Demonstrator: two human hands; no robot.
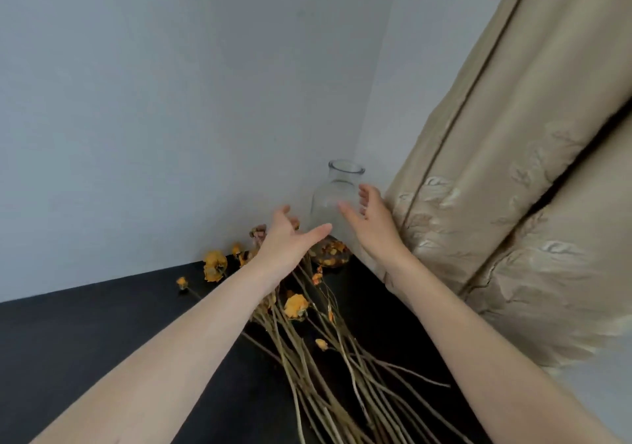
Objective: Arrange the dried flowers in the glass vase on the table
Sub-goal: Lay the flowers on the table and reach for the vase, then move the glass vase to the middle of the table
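- Both hands spread, gripping nothing: left hand (287, 238), right hand (371, 219) flank the glass vase (337, 197).
- Grip low on the body; dried flowers (307, 324) still on bench (85, 334).

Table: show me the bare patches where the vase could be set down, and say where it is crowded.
Free: the wide left part of the table, bordered by the wall, the forearm of the left hand and one loose flower head. Crowded: dried flowers sprawl from the glass vase in the corner to the near edge, leaving a thin strip by the curtain.
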